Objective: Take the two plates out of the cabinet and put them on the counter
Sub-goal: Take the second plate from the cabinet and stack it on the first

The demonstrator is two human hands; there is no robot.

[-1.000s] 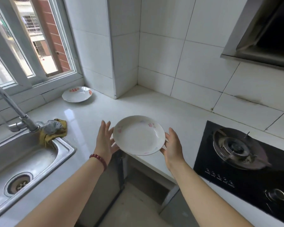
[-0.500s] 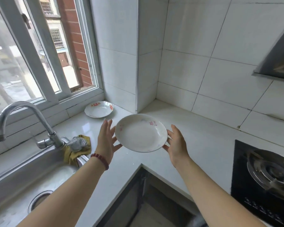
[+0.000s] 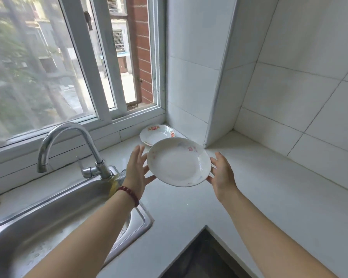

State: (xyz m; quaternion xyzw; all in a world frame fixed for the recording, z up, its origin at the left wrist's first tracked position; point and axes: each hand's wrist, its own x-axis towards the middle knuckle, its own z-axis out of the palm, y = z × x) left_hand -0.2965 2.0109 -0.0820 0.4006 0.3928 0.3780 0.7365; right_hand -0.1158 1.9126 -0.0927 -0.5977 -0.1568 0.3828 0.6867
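Note:
I hold a white plate with faint pink marks in the air above the white counter, tilted slightly. My left hand grips its left rim and my right hand its right rim. Just behind it, a second white plate with red-orange patterns rests on the counter in the corner below the window; the held plate hides its near edge. The cabinet is out of view apart from a dark gap under the counter's edge.
A steel sink with a curved tap fills the left. A yellow cloth lies by the tap's base, mostly behind my left wrist. Tiled walls and a jutting tiled pillar close off the back; a window is at the left.
Both hands have carried the plate away from me and leftward, up to the plate in the window corner. The stove has left the view.

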